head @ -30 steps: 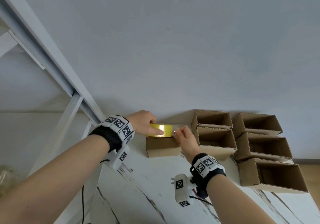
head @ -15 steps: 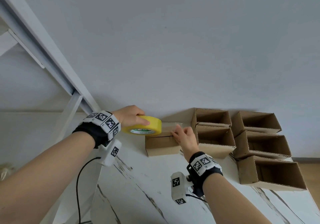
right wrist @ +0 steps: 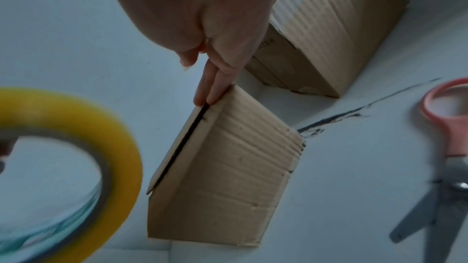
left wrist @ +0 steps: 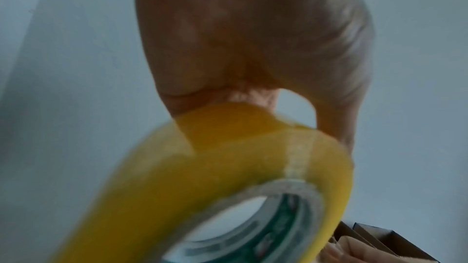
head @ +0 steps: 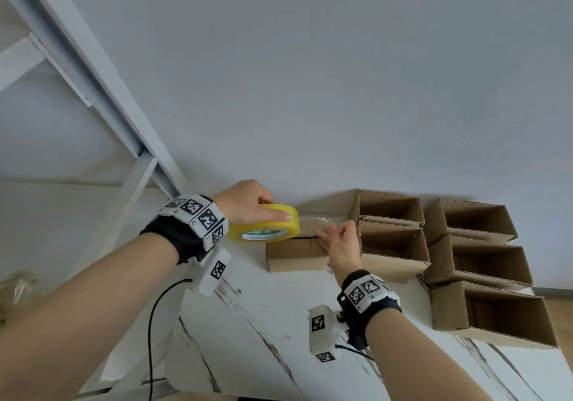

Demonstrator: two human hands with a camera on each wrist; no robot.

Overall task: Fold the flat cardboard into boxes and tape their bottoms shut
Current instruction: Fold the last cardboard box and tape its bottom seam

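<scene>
Overhead, your left hand [head: 248,203] is gripping the yellow tape roll [head: 265,223] at the left end of the upside-down box [head: 296,253], whose long axis is running left-right near the worktop's [head: 248,338] back edge; your right hand's [head: 339,247] extended fingers are pressing tape onto it. At your left wrist, fingers are curling round the blurred roll [left wrist: 228,177]. At your right wrist, straight fingertips [right wrist: 211,89] are touching the flap seam; scissors [right wrist: 445,157] are lying nearby.

A plain pale grey wall [head: 310,75] fills the upper and middle frame under soft, even light. A white metal frame [head: 93,68] slants down from the upper left. A white marble-patterned worktop [head: 248,338] with dark veins fills the bottom centre. Wooden floor [head: 558,303] shows at the right edge.
</scene>
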